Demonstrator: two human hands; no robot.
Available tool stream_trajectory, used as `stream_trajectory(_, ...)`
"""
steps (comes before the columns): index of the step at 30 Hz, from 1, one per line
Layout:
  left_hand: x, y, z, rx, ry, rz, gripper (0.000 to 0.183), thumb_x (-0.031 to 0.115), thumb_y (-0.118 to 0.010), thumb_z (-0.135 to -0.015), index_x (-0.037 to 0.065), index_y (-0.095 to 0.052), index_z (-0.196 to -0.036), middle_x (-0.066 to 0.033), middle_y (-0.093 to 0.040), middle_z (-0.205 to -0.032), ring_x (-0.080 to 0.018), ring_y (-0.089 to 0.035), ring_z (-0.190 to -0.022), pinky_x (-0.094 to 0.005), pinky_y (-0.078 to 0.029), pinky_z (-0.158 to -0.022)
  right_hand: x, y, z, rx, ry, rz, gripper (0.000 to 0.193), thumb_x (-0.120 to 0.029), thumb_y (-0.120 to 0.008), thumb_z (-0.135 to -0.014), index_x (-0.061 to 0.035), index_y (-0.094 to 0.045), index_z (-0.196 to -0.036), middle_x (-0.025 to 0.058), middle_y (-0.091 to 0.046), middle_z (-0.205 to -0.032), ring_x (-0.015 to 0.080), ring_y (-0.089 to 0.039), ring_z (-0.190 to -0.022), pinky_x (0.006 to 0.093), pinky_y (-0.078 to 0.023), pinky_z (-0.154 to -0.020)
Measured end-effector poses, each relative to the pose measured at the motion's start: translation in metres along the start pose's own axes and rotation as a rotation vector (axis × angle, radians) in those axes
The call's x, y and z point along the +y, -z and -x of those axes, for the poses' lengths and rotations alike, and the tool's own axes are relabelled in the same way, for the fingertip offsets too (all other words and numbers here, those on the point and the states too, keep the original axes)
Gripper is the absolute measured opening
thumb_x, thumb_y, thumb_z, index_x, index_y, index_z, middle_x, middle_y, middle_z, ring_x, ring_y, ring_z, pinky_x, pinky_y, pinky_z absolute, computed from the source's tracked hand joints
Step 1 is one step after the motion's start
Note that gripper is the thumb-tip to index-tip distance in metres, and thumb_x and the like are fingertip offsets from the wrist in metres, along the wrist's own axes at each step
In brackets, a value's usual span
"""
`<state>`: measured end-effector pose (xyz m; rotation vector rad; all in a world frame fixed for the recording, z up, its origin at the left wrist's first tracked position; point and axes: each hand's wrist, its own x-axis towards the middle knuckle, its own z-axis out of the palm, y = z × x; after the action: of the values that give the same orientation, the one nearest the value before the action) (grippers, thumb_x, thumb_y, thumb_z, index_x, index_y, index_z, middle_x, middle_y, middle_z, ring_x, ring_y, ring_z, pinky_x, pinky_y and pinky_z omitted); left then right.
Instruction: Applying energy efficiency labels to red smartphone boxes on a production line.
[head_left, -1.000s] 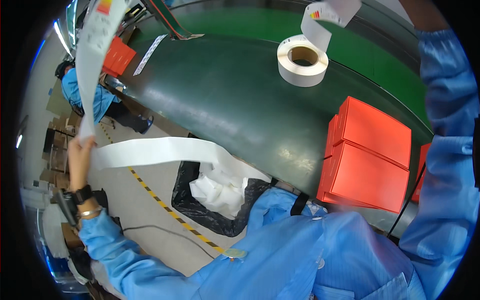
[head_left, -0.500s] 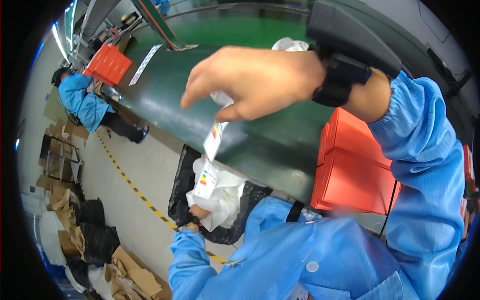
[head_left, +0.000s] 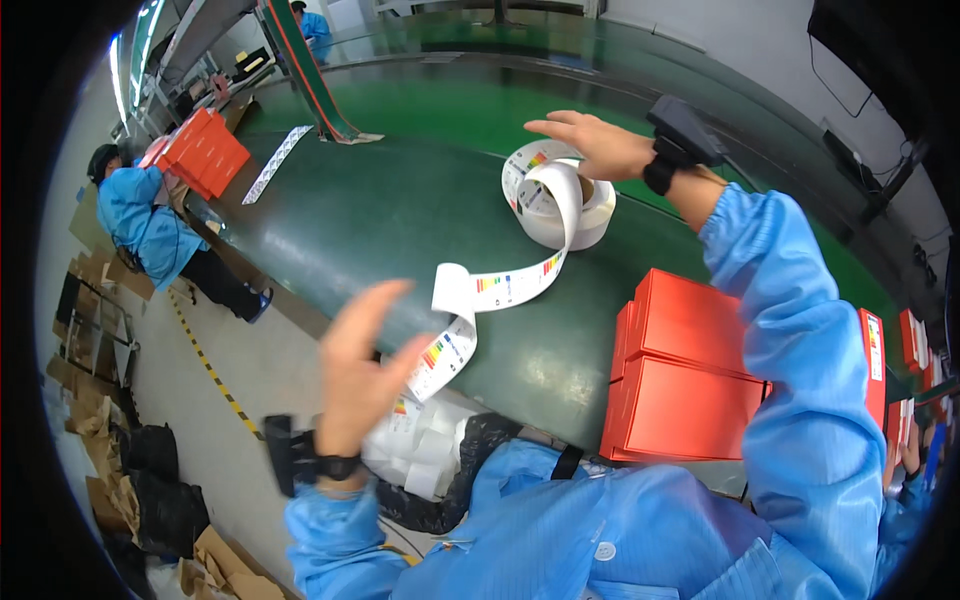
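Note:
A roll of white labels with coloured bars [head_left: 590, 222] lies on the dark green workbench [head_left: 380, 190]. From it a loose label strip [head_left: 515, 285] curls across the bench and hangs over the near edge. Just above the roll is my right hand [head_left: 610, 148], open with fingers stretched out to the left; whether it touches the roll I cannot tell. My left hand [head_left: 355, 375], somewhat blurred, is held with thumb and fingers apart beside the hanging part of the strip. Below it, a black-lined bin [head_left: 468, 470] holds crumpled white paper [head_left: 430, 462].
Orange-red boxes [head_left: 690, 410] are stacked on the bench at right, with more boxes beyond my right arm. Another label strip [head_left: 277, 165] lies near a green post [head_left: 305, 75]. A person in blue [head_left: 150, 225] stands at far left by orange boxes [head_left: 205, 155]. Cardboard and black bags line the left floor.
My right hand has moved away to the far side, over the label roll, which now shows. My left hand has risen out of the bin. The strip now curls across the bench.

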<state>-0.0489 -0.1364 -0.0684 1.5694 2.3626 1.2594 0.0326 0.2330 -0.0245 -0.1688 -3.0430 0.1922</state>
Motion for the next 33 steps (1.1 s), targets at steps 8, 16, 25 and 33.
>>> stream_trajectory(8, 0.003, -0.125, -0.002, -0.275, -0.174, -0.293, 0.081, 0.035, -0.067, -0.072, 0.004, -0.026, -0.134, -0.028, -0.017, -0.138, -0.0415, -0.019, -0.128, -0.0498, -0.019, -0.103, 0.018, -0.009, -0.016, -0.159, -0.484, -0.437, 0.087, -0.03, -0.068, -0.064, -0.0121, -0.025, -0.137, 0.0161, -0.045, -0.126, 0.0308, -0.051, -0.108, 0.0403, -0.052, -0.075)
stream_trajectory(16, -0.068, -0.09, 0.128, -0.124, -0.458, -0.288, 0.042, 0.016, -0.068, -0.066, 0.005, -0.054, -0.103, -0.0195, -0.048, -0.11, -0.0303, -0.047, -0.1, -0.0382, -0.04, -0.075, 0.04, -0.039, -0.011, -0.153, -0.445, -0.484, 0.051, -0.014, -0.05, -0.073, -0.0106, -0.047, -0.123, 0.005, -0.061, -0.088, 0.0132, -0.059, -0.074, 0.0287, -0.046, -0.056)
stream_trajectory(25, -0.075, -0.174, 0.077, -0.54, 0.124, -0.839, 0.037, 0.018, -0.063, -0.071, 0.004, -0.055, -0.104, -0.0207, -0.054, -0.101, -0.0301, -0.053, -0.087, -0.0392, -0.042, -0.069, 0.017, -0.022, -0.01, -0.1, -0.486, -0.464, 0.046, -0.011, -0.049, -0.073, -0.0058, -0.051, -0.118, 0.0049, -0.059, -0.086, 0.0119, -0.054, -0.067, 0.0255, -0.042, -0.051)
stream_trajectory(33, -0.203, -0.071, 0.116, 0.346, 0.403, -0.416, 0.034, 0.0, -0.048, -0.073, 0.003, -0.052, -0.106, -0.0236, -0.058, -0.085, -0.0404, -0.057, -0.079, -0.0448, -0.047, -0.067, 0.033, 0.039, 0.01, 0.492, -0.637, -1.015, 0.033, -0.017, -0.057, -0.073, -0.0139, -0.055, -0.106, -0.0034, -0.046, -0.08, 0.009, -0.043, -0.07, 0.0292, -0.042, -0.066)
